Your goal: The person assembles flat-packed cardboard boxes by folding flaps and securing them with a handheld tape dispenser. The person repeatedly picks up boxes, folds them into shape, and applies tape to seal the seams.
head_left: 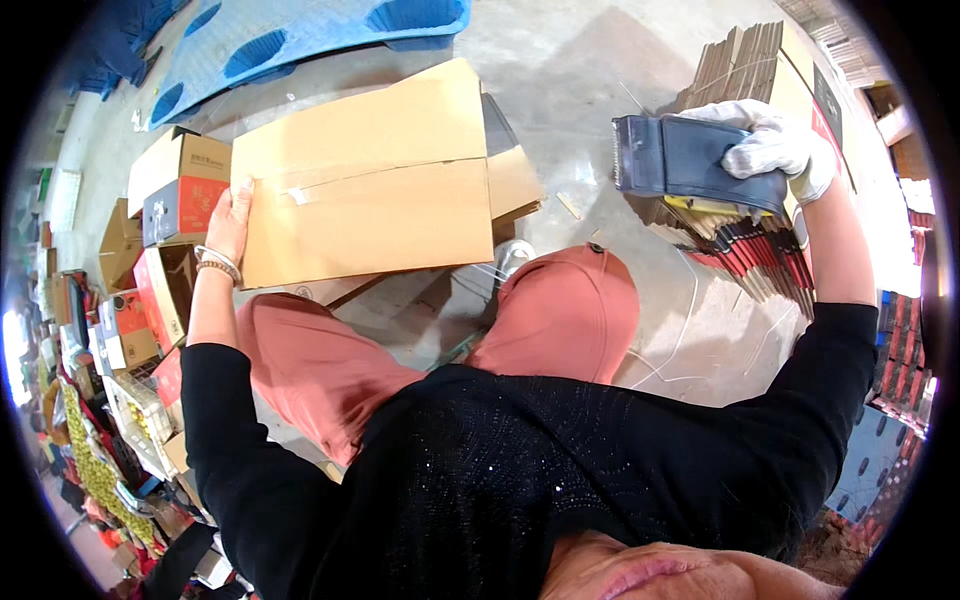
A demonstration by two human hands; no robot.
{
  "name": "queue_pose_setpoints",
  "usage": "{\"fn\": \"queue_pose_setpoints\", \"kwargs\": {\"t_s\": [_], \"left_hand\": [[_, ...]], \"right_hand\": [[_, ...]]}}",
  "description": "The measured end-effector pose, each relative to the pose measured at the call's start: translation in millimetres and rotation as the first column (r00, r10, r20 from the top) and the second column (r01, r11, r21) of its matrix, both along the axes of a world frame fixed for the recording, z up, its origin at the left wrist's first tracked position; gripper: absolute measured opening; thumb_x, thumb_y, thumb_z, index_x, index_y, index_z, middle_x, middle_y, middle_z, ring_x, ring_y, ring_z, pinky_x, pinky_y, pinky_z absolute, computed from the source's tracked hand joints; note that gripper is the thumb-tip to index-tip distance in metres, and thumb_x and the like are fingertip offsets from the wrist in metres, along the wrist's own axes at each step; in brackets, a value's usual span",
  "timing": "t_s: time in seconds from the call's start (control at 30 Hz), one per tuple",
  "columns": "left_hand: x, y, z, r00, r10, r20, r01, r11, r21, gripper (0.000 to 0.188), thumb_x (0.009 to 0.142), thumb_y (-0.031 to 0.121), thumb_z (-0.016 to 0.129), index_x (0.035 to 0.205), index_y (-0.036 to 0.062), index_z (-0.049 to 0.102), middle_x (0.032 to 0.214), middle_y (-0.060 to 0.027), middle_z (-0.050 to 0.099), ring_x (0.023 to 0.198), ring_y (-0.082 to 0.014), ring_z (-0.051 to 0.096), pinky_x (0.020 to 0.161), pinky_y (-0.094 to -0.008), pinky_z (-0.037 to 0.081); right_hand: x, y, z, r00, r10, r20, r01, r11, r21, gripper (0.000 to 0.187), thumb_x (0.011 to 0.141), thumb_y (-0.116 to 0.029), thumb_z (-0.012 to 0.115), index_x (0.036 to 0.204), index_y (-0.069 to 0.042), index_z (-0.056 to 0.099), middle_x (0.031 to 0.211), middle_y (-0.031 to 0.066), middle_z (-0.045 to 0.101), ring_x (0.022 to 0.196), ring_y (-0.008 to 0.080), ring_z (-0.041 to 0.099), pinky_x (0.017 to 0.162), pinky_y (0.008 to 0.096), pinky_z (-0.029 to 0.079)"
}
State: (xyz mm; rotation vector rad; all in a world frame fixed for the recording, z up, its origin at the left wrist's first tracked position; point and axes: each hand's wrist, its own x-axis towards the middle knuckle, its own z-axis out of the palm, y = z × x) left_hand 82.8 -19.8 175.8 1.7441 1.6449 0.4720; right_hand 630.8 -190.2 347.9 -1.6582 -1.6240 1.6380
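My left hand (pixel 232 222), bare with a bracelet at the wrist, grips the left edge of a brown cardboard box (pixel 370 215). The box lies with its two flaps folded together, a seam running across the middle and a small torn pale patch near its left end. My right hand (pixel 775 145), in a white glove, holds a dark tape dispenser (pixel 690 155) with a toothed edge at its left end. The dispenser is up over a stack of flattened cardboard boxes (pixel 745 75), apart from the box on the left.
A blue plastic pallet (pixel 320 30) lies on the concrete floor at the far left. Several made-up red and tan boxes (pixel 205 205) stand beside my left arm. Loose white straps (pixel 672 350) lie on the floor at the right. More goods (pixel 95 450) crowd the left rim.
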Motion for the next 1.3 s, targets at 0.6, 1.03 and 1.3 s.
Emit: {"fn": "queue_pose_setpoints", "kwargs": {"t_s": [0.6,1.03,1.3], "left_hand": [[2,1,-8,0.977,0.001,-0.213,0.066,0.949,0.31,0.055,0.089,0.042,0.046,0.127,0.0022,0.039,0.122,-0.021,0.049,0.113,-0.0362,0.046,0.095,-0.0386,0.036],[213,-82,29,0.424,-0.703,-0.571,0.905,0.3,0.303,0.061,0.081,0.05,0.045,0.128,0.0104,0.044,0.138,-0.0053,0.036,0.13,-0.0253,0.028,0.102,-0.0602,0.013],[223,-86,48,0.414,-0.743,-0.525,0.906,0.395,0.155,0.043,0.077,0.042,0.049,0.102,0.0094,0.059,0.122,-0.0037,0.048,0.131,-0.0232,0.023,0.092,-0.0747,0.01]], "right_hand": [[-99,43,-114,0.978,0.093,0.186,-0.074,0.992,-0.106,0.055,0.079,-0.034,0.062,0.121,-0.001,0.05,0.102,0.0108,0.061,0.091,0.0165,0.057,0.081,0.0267,0.044],[-147,66,-78,0.812,0.36,0.46,-0.36,0.929,-0.092,0.03,0.076,-0.03,0.055,0.078,0.0,0.064,0.062,0.0084,0.058,0.056,0.0165,0.052,0.058,0.0338,0.044],[-155,51,-66,0.818,0.306,0.487,-0.281,0.951,-0.127,0.034,0.075,-0.032,0.054,0.089,-0.003,0.065,0.08,0.015,0.065,0.07,0.026,0.06,0.065,0.0358,0.046]]}}
